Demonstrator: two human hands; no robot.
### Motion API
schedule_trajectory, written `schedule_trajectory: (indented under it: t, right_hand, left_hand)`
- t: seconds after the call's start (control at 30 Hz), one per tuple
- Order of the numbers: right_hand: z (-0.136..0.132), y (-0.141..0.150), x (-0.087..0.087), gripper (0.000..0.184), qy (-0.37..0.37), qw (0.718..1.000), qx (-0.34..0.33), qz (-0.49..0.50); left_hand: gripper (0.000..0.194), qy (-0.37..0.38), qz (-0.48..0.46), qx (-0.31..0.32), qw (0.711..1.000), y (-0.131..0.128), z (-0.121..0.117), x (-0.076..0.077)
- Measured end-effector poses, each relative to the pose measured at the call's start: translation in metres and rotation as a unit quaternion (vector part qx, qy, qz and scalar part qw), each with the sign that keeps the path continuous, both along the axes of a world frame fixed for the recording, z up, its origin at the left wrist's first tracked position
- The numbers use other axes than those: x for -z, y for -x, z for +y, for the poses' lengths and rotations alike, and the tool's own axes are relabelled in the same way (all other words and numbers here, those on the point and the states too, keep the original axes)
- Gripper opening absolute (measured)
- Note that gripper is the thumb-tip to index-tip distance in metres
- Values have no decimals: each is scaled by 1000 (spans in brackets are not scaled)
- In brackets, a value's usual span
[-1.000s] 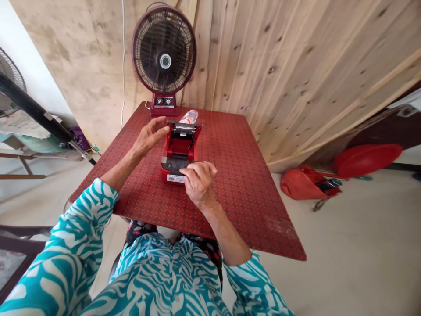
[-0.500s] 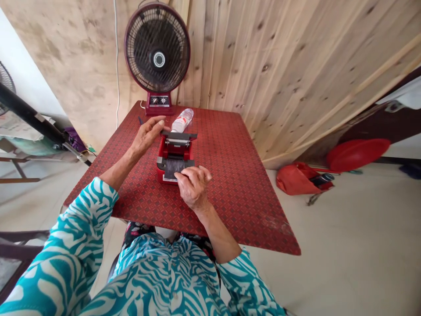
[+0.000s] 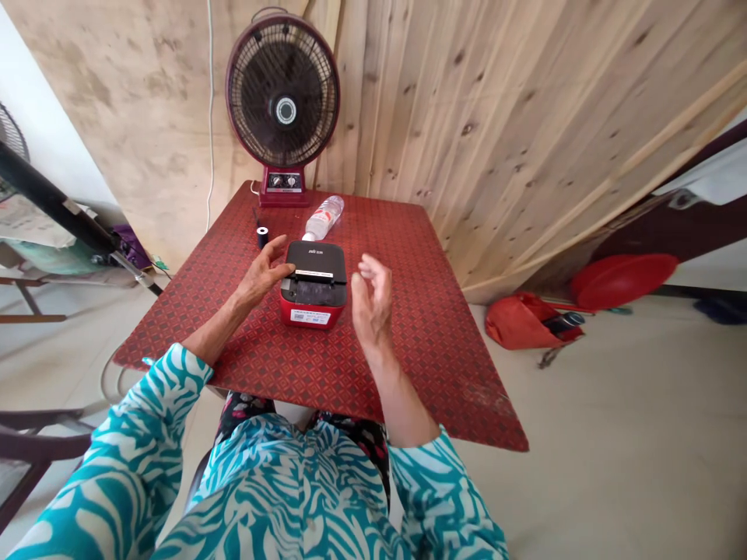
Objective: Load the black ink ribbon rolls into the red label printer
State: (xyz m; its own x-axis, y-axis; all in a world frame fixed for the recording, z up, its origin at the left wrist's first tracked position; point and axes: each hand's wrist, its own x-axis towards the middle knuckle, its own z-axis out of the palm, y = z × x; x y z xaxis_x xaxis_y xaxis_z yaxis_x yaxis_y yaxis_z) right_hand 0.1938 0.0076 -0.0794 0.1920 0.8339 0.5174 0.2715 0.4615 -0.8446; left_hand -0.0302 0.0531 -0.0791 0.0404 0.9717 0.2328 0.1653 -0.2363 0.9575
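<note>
A small red printer (image 3: pixel 313 281) with a black lid sits shut in the middle of the red patterned table (image 3: pixel 420 327). My left hand (image 3: pixel 264 272) rests against the printer's left side, fingers spread and touching the lid's edge. My right hand (image 3: pixel 369 299) hovers just right of the printer, lifted off it, fingers loosely apart and holding nothing. A small black spool (image 3: pixel 262 236) stands on the table behind my left hand.
A clear plastic bottle (image 3: pixel 323 218) lies on its side behind the printer. A maroon desk fan (image 3: pixel 283 101) stands at the table's far edge against the wooden wall. On the floor to the right lie a red bag (image 3: pixel 525 323) and a red basin (image 3: pixel 622 278).
The printer's lid, open before, is now closed flat. My right hand has left the printer's front and lifted to its right. My left hand came down from the lid to the printer's side.
</note>
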Motion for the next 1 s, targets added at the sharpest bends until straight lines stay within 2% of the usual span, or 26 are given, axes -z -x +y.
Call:
schedule_trajectory:
  t: [0.1, 0.2, 0.33, 0.5, 0.63, 0.8, 1.0]
  right_hand:
    - [32, 3, 0, 41, 123, 982, -65, 126]
    - [46, 8, 8, 43, 169, 963, -121, 174]
    - [41, 9, 17, 47, 180, 949, -132, 221]
    - [35, 12, 24, 52, 190, 935, -143, 264]
    - [35, 18, 22, 51, 178, 937, -119, 276]
    - [34, 20, 18, 51, 167, 945, -117, 256]
    - [32, 22, 18, 50, 188, 930, -101, 298]
  left_hand:
    - [81, 26, -23, 0, 999, -2, 1, 8]
    - [80, 57, -52, -4, 997, -4, 0, 12]
    - [77, 111, -113, 10, 987, -8, -4, 12]
    - [71, 117, -125, 40, 984, -9, -9, 8]
    - [70, 116, -118, 40, 985, -10, -9, 6]
    - [71, 115, -169, 35, 978, -14, -19, 6]
    - [72, 140, -243, 38, 959, -13, -26, 11]
